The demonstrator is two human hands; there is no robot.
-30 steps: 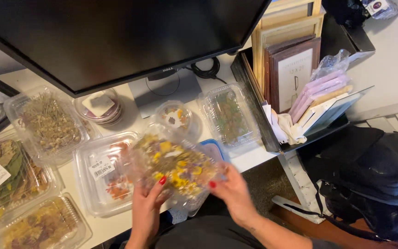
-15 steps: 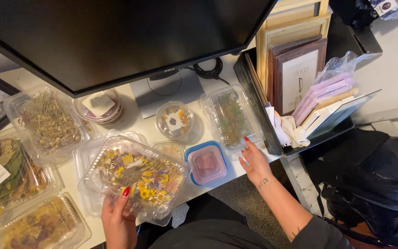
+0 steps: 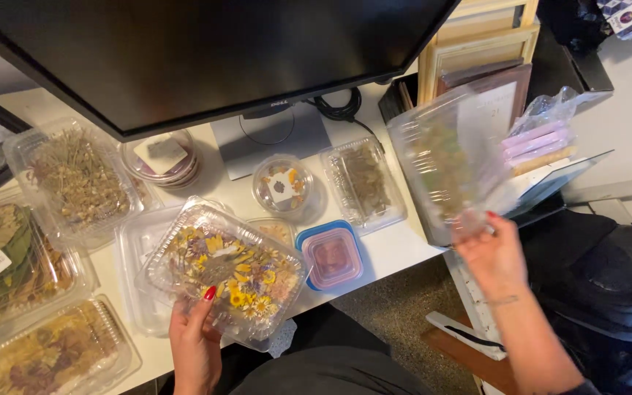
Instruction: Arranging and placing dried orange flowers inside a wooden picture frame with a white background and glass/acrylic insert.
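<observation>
My left hand (image 3: 195,347) has its fingers curled up under the near edge of a clear clamshell box of pressed yellow and purple flowers (image 3: 224,269), with the thumb, its nail painted red, pressed down on the lid, so the box is pinched between thumb and fingers. The box sits tilted, in front of the monitor (image 3: 199,58), partly over another clear box lying flat on the white desk (image 3: 396,249).

My right hand (image 3: 493,256) is lifted to the right of the monitor, off the desk edge, fingers closed narrowly on the lower corner of a second clear clamshell (image 3: 448,168) with greenish dried plants inside. That one is raised, standing nearly on edge and blurred, in front of a stack of frames (image 3: 480,51).

Below the monitor's stand sit a small round tub (image 3: 281,186), a narrow clear tray (image 3: 363,183) and a square container with a blue rim (image 3: 330,256). Further clamshells of dried leaves and stems (image 3: 74,179) lie left of the monitor's base.
</observation>
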